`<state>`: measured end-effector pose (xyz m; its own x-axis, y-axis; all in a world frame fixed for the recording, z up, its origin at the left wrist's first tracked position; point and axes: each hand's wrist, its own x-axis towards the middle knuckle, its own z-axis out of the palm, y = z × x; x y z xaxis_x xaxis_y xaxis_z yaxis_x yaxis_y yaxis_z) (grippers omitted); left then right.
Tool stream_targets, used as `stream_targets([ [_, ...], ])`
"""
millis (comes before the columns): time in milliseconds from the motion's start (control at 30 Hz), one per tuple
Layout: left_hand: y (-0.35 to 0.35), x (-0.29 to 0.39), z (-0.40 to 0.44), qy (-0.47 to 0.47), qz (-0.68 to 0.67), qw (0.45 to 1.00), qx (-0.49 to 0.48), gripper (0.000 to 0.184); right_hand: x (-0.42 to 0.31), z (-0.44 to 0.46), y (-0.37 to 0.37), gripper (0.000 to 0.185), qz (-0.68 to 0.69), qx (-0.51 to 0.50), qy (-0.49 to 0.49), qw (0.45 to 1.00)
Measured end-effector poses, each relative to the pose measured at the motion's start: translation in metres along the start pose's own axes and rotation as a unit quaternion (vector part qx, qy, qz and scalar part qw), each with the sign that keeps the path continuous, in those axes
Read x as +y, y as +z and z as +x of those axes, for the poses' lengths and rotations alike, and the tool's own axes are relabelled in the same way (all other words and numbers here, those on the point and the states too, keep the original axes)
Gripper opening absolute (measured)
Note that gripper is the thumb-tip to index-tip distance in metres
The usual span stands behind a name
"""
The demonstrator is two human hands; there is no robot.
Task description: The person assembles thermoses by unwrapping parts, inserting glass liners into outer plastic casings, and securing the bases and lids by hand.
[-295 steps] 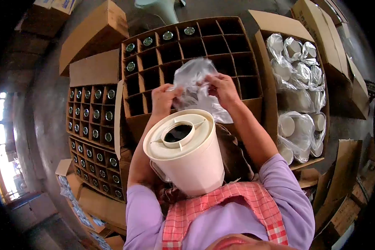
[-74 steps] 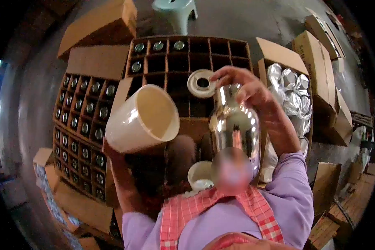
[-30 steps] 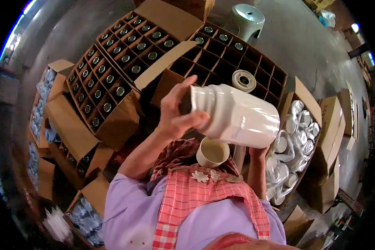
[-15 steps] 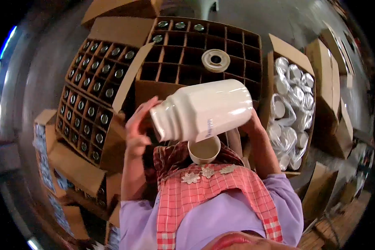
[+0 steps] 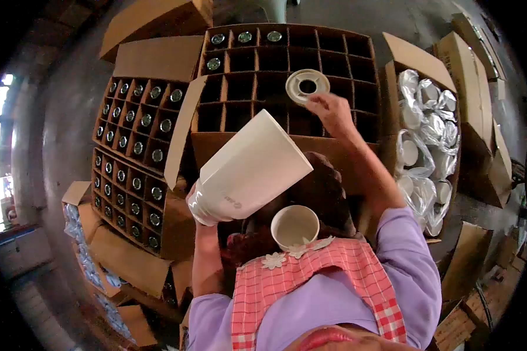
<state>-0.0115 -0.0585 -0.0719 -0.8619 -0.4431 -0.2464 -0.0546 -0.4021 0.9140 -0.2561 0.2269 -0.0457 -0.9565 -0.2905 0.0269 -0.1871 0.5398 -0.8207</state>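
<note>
A large glossy white jar (image 5: 255, 167) is tilted across the front of my body, its stepped neck pointing down left. My left hand (image 5: 190, 192) is closed around the neck end; most of its fingers are hidden behind the jar. Out over the divided carton (image 5: 263, 138), my right hand (image 5: 332, 114) has bent fingers pinched at the lower right edge of a cream ring-shaped lid (image 5: 295, 93). That lid has a dark hole in its middle and rests on the cardboard dividers. In my lap sits a white cup (image 5: 294, 228), its mouth facing up.
Left stands a carton of bottles (image 5: 139, 120) in divided cells, with its raised flap (image 5: 184, 131) beside the middle carton. Several bottle tops (image 5: 245, 37) show in the middle carton's far cells. Plastic-wrapped white pieces (image 5: 413, 152) fill a box on the right, near more cardboard boxes (image 5: 465, 88).
My right hand has left the jar's base and reached forward to the ring-shaped lid. In my left hand the jar has swung so its base points up and right. My view has shifted slightly.
</note>
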Motion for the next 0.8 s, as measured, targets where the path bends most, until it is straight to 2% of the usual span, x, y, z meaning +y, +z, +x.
stream_targets([
  [33, -0.001, 0.001, 0.0, -0.005, 0.0, 1.0, 0.003, 0.031, 0.01, 0.012, 0.005, 0.033, -0.19, 0.018, -0.056, 0.98],
  [67, 0.0, 0.003, 0.001, -0.008, 0.0, 1.0, 0.004, 0.031, 0.032, 0.026, 0.017, 0.043, -0.201, -0.016, -0.051, 0.978],
  [133, 0.0, 0.005, 0.001, -0.016, -0.009, 1.0, 0.006, 0.033, 0.074, 0.046, 0.04, 0.051, -0.374, -0.033, -0.089, 0.923],
  [200, -0.002, 0.008, -0.002, -0.025, -0.013, 1.0, 0.008, 0.034, 0.113, 0.06, 0.053, 0.039, -0.484, -0.13, -0.073, 0.862],
  [233, -0.004, 0.009, -0.003, -0.029, -0.015, 0.999, 0.01, 0.035, 0.124, 0.065, 0.061, 0.031, -0.473, -0.07, -0.133, 0.868],
  [333, -0.006, 0.013, -0.006, -0.036, -0.016, 0.999, 0.011, 0.037, 0.134, 0.07, 0.063, 0.026, -0.504, -0.077, -0.178, 0.842],
  [367, -0.006, 0.014, -0.006, -0.036, -0.017, 0.999, 0.011, 0.037, 0.134, 0.072, 0.057, 0.025, -0.476, -0.059, -0.212, 0.852],
  [467, -0.006, 0.016, -0.006, -0.037, -0.026, 0.999, 0.006, 0.039, 0.073, 0.058, 0.023, 0.035, -0.316, -0.001, -0.147, 0.937],
  [500, -0.005, 0.016, -0.006, -0.037, -0.029, 0.999, 0.002, 0.04, 0.047, 0.053, 0.013, 0.044, -0.212, 0.021, -0.071, 0.975],
  [533, -0.004, 0.016, -0.004, -0.036, -0.034, 0.999, -0.004, 0.041, 0.033, 0.047, 0.006, 0.045, -0.045, -0.001, -0.039, 0.998],
  [567, -0.003, 0.017, -0.003, -0.035, -0.039, 0.999, -0.009, 0.041, 0.022, 0.04, -0.001, 0.045, 0.123, -0.023, -0.007, 0.992],
  [633, 0.0, 0.018, -0.003, -0.032, -0.054, 0.998, -0.021, 0.043, -0.015, 0.018, -0.014, 0.049, 0.339, -0.072, -0.025, 0.938],
  [733, 0.006, 0.017, -0.005, -0.031, -0.086, 0.995, -0.046, 0.045, -0.06, -0.016, -0.023, 0.061, 0.343, -0.103, -0.202, 0.911],
  [767, 0.009, 0.017, -0.006, -0.031, -0.103, 0.993, -0.056, 0.046, -0.076, -0.027, -0.027, 0.063, 0.355, -0.123, -0.218, 0.901],
  [800, 0.012, 0.018, -0.007, -0.03, -0.123, 0.99, -0.068, 0.046, -0.079, -0.03, -0.03, 0.067, 0.294, -0.125, -0.293, 0.901],
])
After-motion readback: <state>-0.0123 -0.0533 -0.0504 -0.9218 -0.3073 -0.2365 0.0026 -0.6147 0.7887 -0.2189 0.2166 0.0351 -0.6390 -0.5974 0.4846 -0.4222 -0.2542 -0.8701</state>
